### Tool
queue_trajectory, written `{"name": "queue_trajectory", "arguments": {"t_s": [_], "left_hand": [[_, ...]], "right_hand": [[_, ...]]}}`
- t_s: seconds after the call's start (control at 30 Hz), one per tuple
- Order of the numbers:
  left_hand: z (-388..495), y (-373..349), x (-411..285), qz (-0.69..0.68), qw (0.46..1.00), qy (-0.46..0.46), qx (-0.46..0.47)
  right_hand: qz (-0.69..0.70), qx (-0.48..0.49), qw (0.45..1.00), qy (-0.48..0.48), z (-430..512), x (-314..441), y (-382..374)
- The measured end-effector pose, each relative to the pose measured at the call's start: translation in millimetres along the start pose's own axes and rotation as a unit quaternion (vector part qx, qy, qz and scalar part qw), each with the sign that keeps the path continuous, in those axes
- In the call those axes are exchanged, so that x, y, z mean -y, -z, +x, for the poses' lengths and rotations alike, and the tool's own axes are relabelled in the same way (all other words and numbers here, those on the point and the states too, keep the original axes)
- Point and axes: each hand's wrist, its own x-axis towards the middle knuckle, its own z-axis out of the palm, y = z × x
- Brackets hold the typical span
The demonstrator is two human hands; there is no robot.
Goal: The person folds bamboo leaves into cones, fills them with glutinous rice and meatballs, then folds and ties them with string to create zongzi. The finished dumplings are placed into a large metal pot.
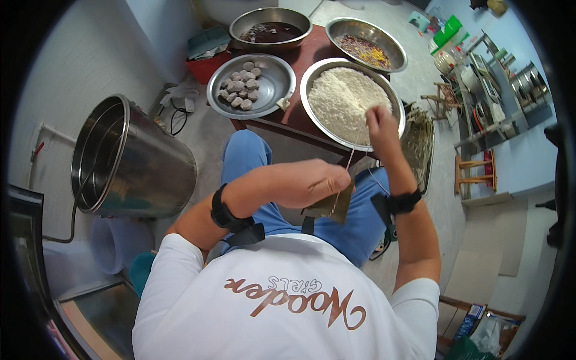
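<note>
My left hand point(321, 182) is closed around a folded green leaf parcel point(339, 207) above my lap; most of the parcel is hidden behind the fingers. A thin red-and-white string point(352, 157) runs over the parcel and up toward my right hand point(381, 128). That hand is a fist, slightly blurred, pinching the string over the near right rim of a steel basin. White rice grains point(342, 99) are heaped in this basin point(306, 96). A loose length of string hangs below my right fist toward the wrist strap.
On the low red table point(310, 49) stand a pan of greyish lumps point(243, 85), a basin of dark liquid point(270, 33) and a basin of mixed grains point(364, 49). Long leaves point(416, 144) lie in a tray at right. A tall steel drum point(148, 157) stands left.
</note>
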Motion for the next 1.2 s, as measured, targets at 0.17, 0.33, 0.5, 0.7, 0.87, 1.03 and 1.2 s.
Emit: {"name": "queue_trajectory", "arguments": {"t_s": [0.17,0.33,0.5,0.7,0.87,1.03,1.2], "left_hand": [[-25.9,52.2,4.4,0.065,0.946,0.016,-0.318],[-15.2,62.5,34.6,0.129,0.904,0.104,-0.395],[11.1,11.4,39.7,0.003,0.964,0.019,-0.264],[-4.2,34.7,32.7,-0.045,0.926,0.052,-0.372],[2.5,30.5,48.3,0.010,0.928,0.104,-0.358],[10.6,0.6,49.3,-0.195,0.938,0.041,-0.284],[-5.1,23.6,50.6,-0.131,0.913,0.055,-0.382]], "right_hand": [[0.050,0.197,0.979,0.013,-89.9,28.8,-18.9],[0.133,0.309,0.933,0.125,-104.2,132.7,32.6],[0.135,0.220,0.962,0.091,-36.8,114.9,34.1],[0.260,0.222,0.937,-0.076,-85.5,95.2,-36.3],[0.048,0.228,0.959,0.163,-93.4,135.5,7.9],[0.152,0.273,0.949,0.045,-23.4,89.6,14.8],[0.275,0.219,0.931,-0.099,-87.0,66.6,-48.1]]}}
